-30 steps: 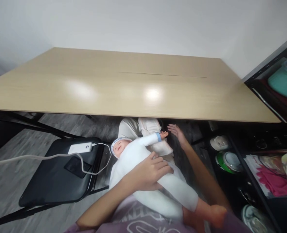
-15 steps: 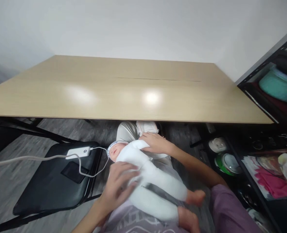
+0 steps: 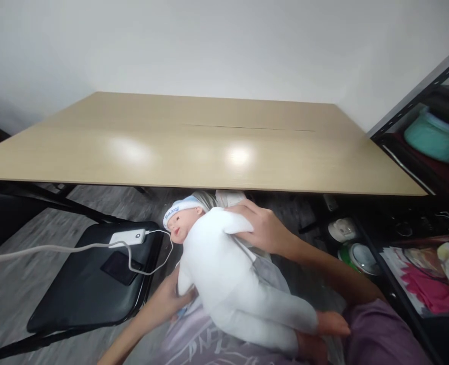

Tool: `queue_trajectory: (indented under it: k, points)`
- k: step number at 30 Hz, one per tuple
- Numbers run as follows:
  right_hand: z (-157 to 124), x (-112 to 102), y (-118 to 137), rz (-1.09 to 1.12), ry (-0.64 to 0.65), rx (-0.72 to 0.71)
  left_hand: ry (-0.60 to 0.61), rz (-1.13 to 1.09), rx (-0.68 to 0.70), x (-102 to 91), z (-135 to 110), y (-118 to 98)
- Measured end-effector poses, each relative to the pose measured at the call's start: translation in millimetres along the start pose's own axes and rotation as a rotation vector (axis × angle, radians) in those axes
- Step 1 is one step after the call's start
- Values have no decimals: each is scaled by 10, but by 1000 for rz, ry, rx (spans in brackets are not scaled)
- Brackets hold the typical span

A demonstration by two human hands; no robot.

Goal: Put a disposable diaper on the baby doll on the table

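Nearest, against the purple shirt (image 3: 205, 329), the baby doll (image 3: 224, 263) in its white suit lies slantwise over the lap, head to the left and bare feet to the right. Half a second ago it lay flatter and lower, the left hand a blur above its side; now its head and chest sit higher and the lettered cap (image 3: 186, 205) shows more fully. The left hand (image 3: 167, 296) is partly closed, fingers and thumb around the doll's near sleeve; the right hand (image 3: 264, 228) is loosely curved over the far shoulder and sleeve, its fingertips hidden. That means the doll is now held from both sides rather than mainly from one, though whether it clears the lap I cannot tell. Counted: one doll, with one cap and two feet in sight, and two hands. Left of the doll stands one black folding chair (image 3: 91, 294), bearing one smartphone (image 3: 120, 267), one white power bank (image 3: 127, 237) and one white cable (image 3: 57, 249) plugged into it. To the doll's right, a dark shelf unit holds one pink cloth (image 3: 425, 286) and, farther up, one teal container (image 3: 437, 134). Beyond the doll extends one wooden desk (image 3: 209, 157), then a pale wall (image 3: 217, 45).
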State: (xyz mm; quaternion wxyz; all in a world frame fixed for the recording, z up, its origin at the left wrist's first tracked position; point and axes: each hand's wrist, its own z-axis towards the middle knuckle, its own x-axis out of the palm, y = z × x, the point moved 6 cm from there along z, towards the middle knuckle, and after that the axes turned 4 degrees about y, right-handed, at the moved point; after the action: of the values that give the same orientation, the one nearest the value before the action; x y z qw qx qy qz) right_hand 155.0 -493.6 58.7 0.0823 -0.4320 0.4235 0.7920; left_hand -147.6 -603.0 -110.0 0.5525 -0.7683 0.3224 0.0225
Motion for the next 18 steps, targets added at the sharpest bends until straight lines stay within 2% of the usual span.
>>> queue_trajectory:
  k: [4,6,9,11,14,18]
  points:
    - [-255,-475,-107,-153,-125,122,-171,130,248,-311,159,-661]
    - [-312,-698,-258,-220,-189,207,-199,215,312,-502,313,-1027]
    - [-289,-967,-581,-311,-253,324,-211,344,334,-807,687,-1530]
    - [-223,-1106,-841,-385,-278,387,-187,374,352,-981,1018,-1809]
    - [-100,-1259,-1218,-493,-309,418,-116,352,386,-1188,1562,-2104]
    - [17,-1316,-1618,-516,-314,415,7,337,401,-1409,2165,-2273]
